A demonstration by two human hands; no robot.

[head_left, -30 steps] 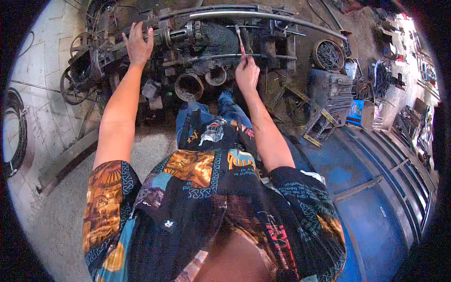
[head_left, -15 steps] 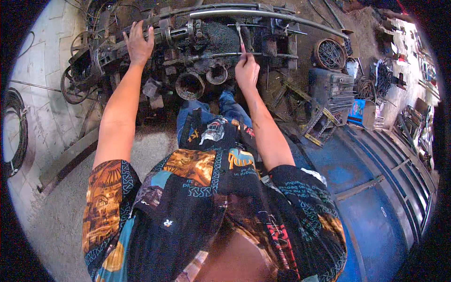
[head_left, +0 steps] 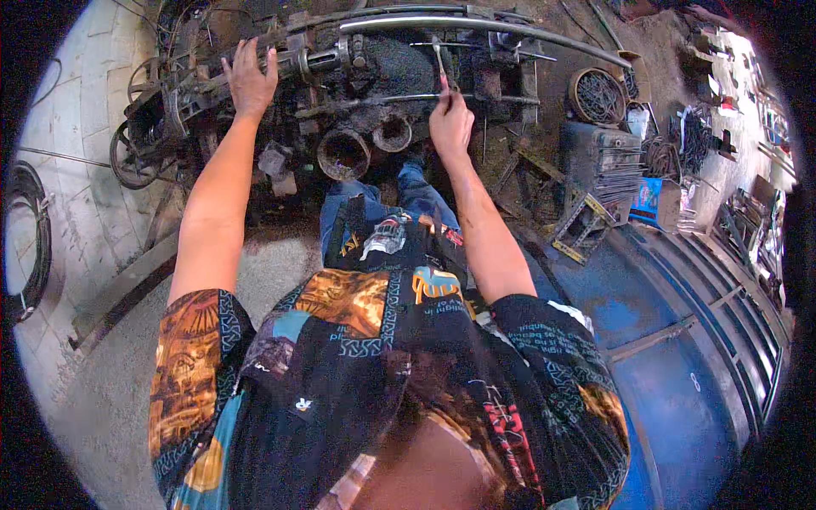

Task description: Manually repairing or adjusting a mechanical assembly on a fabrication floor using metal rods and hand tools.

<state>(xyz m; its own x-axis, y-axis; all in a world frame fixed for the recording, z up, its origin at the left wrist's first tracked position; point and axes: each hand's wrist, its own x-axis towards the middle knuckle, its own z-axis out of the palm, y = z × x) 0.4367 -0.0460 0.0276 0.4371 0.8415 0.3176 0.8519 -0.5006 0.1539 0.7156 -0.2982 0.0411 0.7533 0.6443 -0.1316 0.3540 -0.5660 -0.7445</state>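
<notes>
My left hand (head_left: 252,83) lies with its fingers spread on the dark metal frame of a greasy machine (head_left: 319,61). My right hand (head_left: 451,129) is closed around the lower end of a slim tool (head_left: 439,61) with a reddish handle and a pale metal upper part. The tool points away from me over the machine's dark, grimy bed (head_left: 395,72), its far end near a thin metal rod. I cannot tell its exact kind. A long shiny pipe (head_left: 476,27) runs across the machine's far side. A thinner bar (head_left: 416,98) crosses just beyond my right hand.
Two round open pipe ends (head_left: 343,155) face me below the machine. Handwheels (head_left: 127,153) stand at its left. To the right are a round container of wire or small metal parts (head_left: 597,95), a stacked metal block (head_left: 599,157) and blue sheeting (head_left: 654,357). A black coil (head_left: 30,238) lies far left.
My right hand and the tool have shifted slightly to the right, and the tool's far end has moved the same way. My left hand stays in place on the machine.
</notes>
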